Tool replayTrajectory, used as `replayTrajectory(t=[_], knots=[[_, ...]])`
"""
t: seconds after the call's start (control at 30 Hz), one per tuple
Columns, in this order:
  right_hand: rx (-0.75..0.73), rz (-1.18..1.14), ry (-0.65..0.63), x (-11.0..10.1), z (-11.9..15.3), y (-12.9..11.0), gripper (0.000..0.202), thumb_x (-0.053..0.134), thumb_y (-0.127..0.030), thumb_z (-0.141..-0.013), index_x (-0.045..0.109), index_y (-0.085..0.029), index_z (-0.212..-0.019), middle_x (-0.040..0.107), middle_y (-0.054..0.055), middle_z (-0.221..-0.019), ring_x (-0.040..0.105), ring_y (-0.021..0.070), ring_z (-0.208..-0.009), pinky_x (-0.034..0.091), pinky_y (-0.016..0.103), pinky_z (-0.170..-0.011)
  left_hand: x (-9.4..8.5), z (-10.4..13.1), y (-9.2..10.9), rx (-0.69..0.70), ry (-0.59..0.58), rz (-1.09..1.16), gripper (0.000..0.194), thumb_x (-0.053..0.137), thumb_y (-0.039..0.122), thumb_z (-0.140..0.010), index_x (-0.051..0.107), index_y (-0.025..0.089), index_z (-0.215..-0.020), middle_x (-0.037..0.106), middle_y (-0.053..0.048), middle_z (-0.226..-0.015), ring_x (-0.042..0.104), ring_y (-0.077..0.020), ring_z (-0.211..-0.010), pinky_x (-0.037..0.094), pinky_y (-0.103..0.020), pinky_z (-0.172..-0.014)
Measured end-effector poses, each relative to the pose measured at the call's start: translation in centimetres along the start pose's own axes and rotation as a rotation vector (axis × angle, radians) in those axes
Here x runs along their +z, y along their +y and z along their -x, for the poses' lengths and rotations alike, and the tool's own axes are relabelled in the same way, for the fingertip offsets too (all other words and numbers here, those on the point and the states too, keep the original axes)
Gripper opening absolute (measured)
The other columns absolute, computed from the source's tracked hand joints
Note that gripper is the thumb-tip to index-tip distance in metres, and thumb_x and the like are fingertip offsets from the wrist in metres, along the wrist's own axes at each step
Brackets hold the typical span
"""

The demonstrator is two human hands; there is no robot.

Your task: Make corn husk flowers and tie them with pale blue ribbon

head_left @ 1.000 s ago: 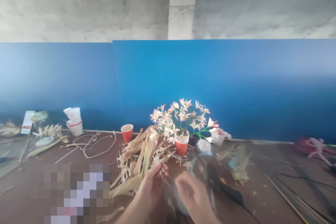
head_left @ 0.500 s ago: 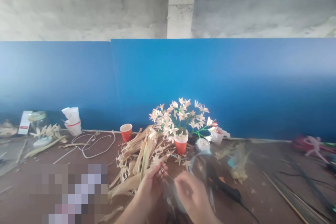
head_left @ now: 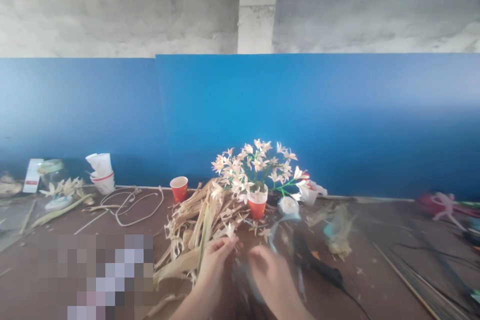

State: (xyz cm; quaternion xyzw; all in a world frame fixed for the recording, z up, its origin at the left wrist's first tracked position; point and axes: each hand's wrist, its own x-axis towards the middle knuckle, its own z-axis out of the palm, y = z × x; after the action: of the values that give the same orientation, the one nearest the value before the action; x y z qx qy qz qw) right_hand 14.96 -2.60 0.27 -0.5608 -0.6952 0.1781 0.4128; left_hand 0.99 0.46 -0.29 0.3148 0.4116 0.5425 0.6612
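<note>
Pinched in the fingers of my left hand point(head_left: 219, 260) is a small cream flower point(head_left: 229, 230), its petals pointing up. My right hand point(head_left: 268, 270) is just to the right with fingers curled; whatever it may grip is too small or blurred to name. Behind both hands stands a red paper cup point(head_left: 257, 209) holding a bunch of cream flowers point(head_left: 258, 164) on green stems. Dried husks point(head_left: 198, 215) are heaped to the left of that cup, beyond my left hand. Loose flowers point(head_left: 264, 233) lie on the brown table point(head_left: 360, 285) in front of the cup.
Another red cup point(head_left: 179, 189) stands behind the husks. At the left are a white cable point(head_left: 140, 217), white cups point(head_left: 102, 181) and a glass jar point(head_left: 52, 172). A black tool point(head_left: 322, 267) with a cord lies right of my right hand, near thin sticks point(head_left: 408, 282).
My left hand has turned slightly, and the flower in it now stands more upright. My right hand stays beside it with little movement. The view has shifted slightly.
</note>
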Motion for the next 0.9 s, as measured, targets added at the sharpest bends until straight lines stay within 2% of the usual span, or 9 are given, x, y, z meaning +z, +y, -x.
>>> replayTrajectory(t=[0.1, 0.23, 0.37, 0.6, 0.9], knots=[[0.041, -0.021, -0.014, 0.07, -0.08, 0.02, 0.021, 0.045, -0.026, -0.079, 0.063, -0.018, -0.07, 0.068, 0.003, -0.066, 0.063, 0.0172, -0.061, 0.046, 0.023, -0.058, 0.15, 0.04, -0.2, -0.012, -0.025, 0.022, 0.024, 0.076, 0.032, -0.059, 0.07, 0.01, -0.065, 0.065, -0.004, -0.061, 0.053, -0.0081, -0.049, 0.037, -0.017, -0.045], [0.101, -0.083, -0.015, -0.03, -0.25, 0.0, 0.02, 0.048, -0.026, -0.075, 0.063, -0.017, -0.066, 0.068, 0.002, -0.063, 0.062, 0.0171, -0.06, 0.045, 0.022, -0.055, 0.12, 0.01, -0.45, -0.018, -0.05, 0.068, 0.024, 0.077, 0.028, -0.058, 0.071, 0.01, -0.072, 0.069, -0.007, -0.071, 0.057, -0.01, -0.056, 0.042, -0.018, -0.052], [0.137, -0.145, -0.042, -0.06, -0.45, 0.31, 0.017, 0.049, -0.024, -0.072, 0.063, -0.017, -0.068, 0.067, 0.002, -0.064, 0.062, 0.0173, -0.061, 0.045, 0.023, -0.056, -0.08, -0.05, -0.36, -0.053, -0.028, 0.101, 0.026, 0.076, 0.027, -0.06, 0.071, 0.009, -0.078, 0.07, -0.009, -0.075, 0.059, -0.0117, -0.059, 0.043, -0.019, -0.052], [0.165, -0.148, -0.1, 0.11, -0.38, 0.19, 0.015, 0.048, -0.021, -0.069, 0.062, -0.016, -0.064, 0.066, 0.001, -0.06, 0.06, 0.0165, -0.06, 0.043, 0.021, -0.054, -0.22, 0.0, -0.11, -0.053, -0.023, 0.141, 0.025, 0.075, 0.026, -0.061, 0.07, 0.01, -0.079, 0.071, -0.01, -0.075, 0.062, -0.014, -0.061, 0.047, -0.021, -0.056], [0.158, -0.167, -0.084, 0.3, -0.31, 0.48, 0.014, 0.048, -0.019, -0.067, 0.061, -0.018, -0.062, 0.065, 0.0, -0.056, 0.06, 0.0159, -0.057, 0.043, 0.021, -0.052, -0.21, -0.06, -0.25, -0.054, -0.015, 0.125, 0.026, 0.075, 0.029, -0.062, 0.07, 0.01, -0.079, 0.071, -0.01, -0.076, 0.062, -0.0134, -0.06, 0.048, -0.022, -0.057]])
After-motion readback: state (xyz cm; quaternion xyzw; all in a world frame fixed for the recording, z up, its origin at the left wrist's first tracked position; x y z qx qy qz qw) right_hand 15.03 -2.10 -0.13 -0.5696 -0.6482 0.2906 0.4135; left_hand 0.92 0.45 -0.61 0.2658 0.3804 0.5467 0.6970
